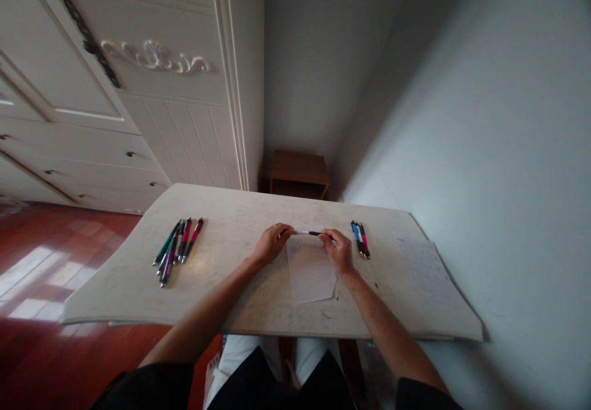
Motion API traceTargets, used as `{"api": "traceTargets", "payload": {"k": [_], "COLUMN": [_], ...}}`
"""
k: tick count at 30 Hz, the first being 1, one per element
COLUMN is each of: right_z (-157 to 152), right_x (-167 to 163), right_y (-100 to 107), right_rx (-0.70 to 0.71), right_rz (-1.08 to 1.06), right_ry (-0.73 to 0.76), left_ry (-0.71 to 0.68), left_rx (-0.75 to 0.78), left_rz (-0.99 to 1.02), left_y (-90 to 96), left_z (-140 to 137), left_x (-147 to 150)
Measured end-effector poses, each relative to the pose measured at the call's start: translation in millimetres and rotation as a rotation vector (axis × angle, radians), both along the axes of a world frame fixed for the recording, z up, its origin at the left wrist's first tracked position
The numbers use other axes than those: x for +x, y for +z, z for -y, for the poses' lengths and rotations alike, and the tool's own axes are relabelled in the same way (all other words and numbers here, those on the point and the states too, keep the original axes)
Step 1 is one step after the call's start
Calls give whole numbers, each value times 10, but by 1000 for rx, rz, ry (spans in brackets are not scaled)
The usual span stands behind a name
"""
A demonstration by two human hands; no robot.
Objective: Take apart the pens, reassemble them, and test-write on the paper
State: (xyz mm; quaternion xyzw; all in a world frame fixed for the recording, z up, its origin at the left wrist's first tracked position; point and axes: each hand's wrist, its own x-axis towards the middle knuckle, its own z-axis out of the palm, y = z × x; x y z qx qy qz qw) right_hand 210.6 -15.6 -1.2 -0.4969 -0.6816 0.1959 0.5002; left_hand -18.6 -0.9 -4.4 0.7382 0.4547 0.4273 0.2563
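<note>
One pen (313, 233) is being pinched by left hand (271, 242) and right hand (340, 250). Pen cluster (171, 256) leftward, smaller cluster (359, 239) rightward — both are being left unheld.

Runs free and wide over the table (226, 213) between left pens (172, 253) and left hand (270, 244), and between the forearms (212, 305) above the flat paper (311, 271). Narrows between right hand (338, 251) and right pens (356, 235), opening again beyond them toward the table's right edge. Stops at the pen (314, 233) spanning both hands, at the wall (508, 182) on the right and at the cabinet (184, 108) past the far left edge.
</note>
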Motion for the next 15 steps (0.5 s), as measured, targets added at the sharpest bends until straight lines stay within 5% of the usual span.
{"api": "traceTargets", "payload": {"k": [15], "right_z": [-6], "right_x": [17], "right_y": [-48], "right_rx": [-69], "right_rz": [27], "right_ry": [20], "left_ry": [-32], "left_rx": [157], "left_rz": [119], "left_y": [-31], "left_z": [-33], "left_x": [-17]}}
